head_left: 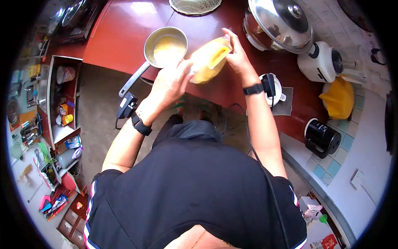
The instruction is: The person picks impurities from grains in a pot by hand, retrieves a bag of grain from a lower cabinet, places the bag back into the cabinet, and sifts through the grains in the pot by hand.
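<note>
A plastic bag with yellow contents (204,62) is held between both hands above the table's front edge. My left hand (171,81) grips its left side, with the fingers closed on the plastic. On the bag's upper right side, my right hand (237,56) has its fingers wrapped round the edge. Just left of the bag, a metal saucepan (149,43) stands on the red table, its long handle pointing toward me. Pale yellow, fine-looking stuff (169,47) lies in the pan; its exact kind I cannot tell.
The red table (120,33) carries a mesh basket (195,5) at the far edge and a large pot with a glass lid (282,23) at right. Further right are a white appliance (317,62), a yellow cloth (338,99) and a black kettle (322,139). Shelves (62,99) stand left.
</note>
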Tool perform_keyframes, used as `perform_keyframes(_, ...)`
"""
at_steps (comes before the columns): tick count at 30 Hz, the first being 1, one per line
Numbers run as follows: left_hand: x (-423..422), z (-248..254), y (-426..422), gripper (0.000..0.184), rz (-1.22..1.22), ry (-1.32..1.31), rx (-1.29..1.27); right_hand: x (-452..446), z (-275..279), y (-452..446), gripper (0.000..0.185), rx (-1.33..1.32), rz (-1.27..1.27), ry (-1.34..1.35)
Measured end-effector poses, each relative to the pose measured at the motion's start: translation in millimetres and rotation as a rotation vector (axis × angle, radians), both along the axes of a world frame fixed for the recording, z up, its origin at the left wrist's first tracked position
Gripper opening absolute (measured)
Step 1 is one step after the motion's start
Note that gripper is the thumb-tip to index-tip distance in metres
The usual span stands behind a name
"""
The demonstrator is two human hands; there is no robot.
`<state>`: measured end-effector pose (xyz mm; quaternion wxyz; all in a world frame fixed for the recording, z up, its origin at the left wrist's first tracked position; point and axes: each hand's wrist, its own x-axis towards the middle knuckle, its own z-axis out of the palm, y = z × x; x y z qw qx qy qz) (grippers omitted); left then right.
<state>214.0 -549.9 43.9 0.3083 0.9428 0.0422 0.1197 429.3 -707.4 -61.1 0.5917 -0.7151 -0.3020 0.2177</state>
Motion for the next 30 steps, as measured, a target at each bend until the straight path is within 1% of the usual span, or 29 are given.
perform_keyframes(1, 1, 2, 4, 0.029, 0.01, -0.005, 0.025, 5, -1, 5, 0.051, 0.038, 0.075, 0.157)
perform_keyframes(4, 0, 2, 13, 0.03, 0.067, 0.006, 0.055, 11, -13, -4, 0.034, -0.168, 0.037, -0.012)
perform_keyframes(5, 1, 3, 14, 0.03, 0.074, 0.029, 0.04, 4, 4, -11, 0.026, -0.246, 0.009, -0.051)
perform_keyframes(7, 1, 6, 13, 0.031, 0.081, 0.076, 0.004, -8, 4, -27, 0.026, -0.239, -0.046, -0.129)
perform_keyframes(8, 0, 4, 14, 0.03, 0.07, 0.048, 0.04, -14, 3, -34, 0.026, -0.236, -0.073, -0.17)
perform_keyframes(9, 3, 0, 18, 0.03, 0.059, 0.019, 0.077, -20, 3, -41, 0.027, -0.219, -0.087, -0.155)
perform_keyframes(10, 6, -4, 21, 0.029, 0.049, -0.013, 0.117, -24, 2, -45, 0.022, -0.185, -0.099, -0.142)
perform_keyframes(13, 12, -12, 25, 0.029, 0.143, 0.005, 0.184, -33, 7, -49, 0.017, -0.133, -0.109, -0.148)
perform_keyframes(15, 12, -21, 28, 0.028, 0.25, 0.124, 0.198, -36, 9, -49, 0.016, -0.123, -0.123, -0.1)
perform_keyframes(16, 12, -23, 29, 0.027, 0.302, 0.184, 0.204, -37, 10, -49, 0.017, -0.13, -0.13, -0.061)
perform_keyframes(19, 17, -3, 30, 0.026, 0.358, 0.322, 0.179, -36, 10, -49, 0.02, -0.156, -0.13, 0.055)
perform_keyframes(21, 22, 9, 23, 0.024, 0.244, 0.113, -0.066, -30, 3, -53, 0.025, -0.173, -0.103, 0.134)
perform_keyframes(22, 23, 11, 22, 0.023, 0.187, 0.005, -0.187, -30, 2, -53, 0.033, -0.143, -0.077, 0.111)
perform_keyframes(23, 24, -6, 27, 0.025, 0.123, -0.12, -0.027, -32, 1, -53, 0.042, -0.114, -0.051, 0.089)
perform_keyframes(24, 23, -13, 32, 0.025, 0.173, -0.078, 0.011, -32, 2, -52, 0.051, -0.084, -0.024, 0.066)
perform_keyframes(26, 23, -14, 37, 0.026, 0.27, 0.007, 0.089, -31, -2, -47, 0.067, -0.036, 0.061, 0.219)
perform_keyframes(27, 24, -7, 37, 0.027, 0.352, 0.242, 0.116, -31, -3, -46, 0.075, -0.013, 0.104, 0.295)
perform_keyframes(30, 27, 0, 34, 0.029, 0.409, 0.258, -0.065, -23, 5, -46, 0.084, -0.194, 0.226, 0.296)
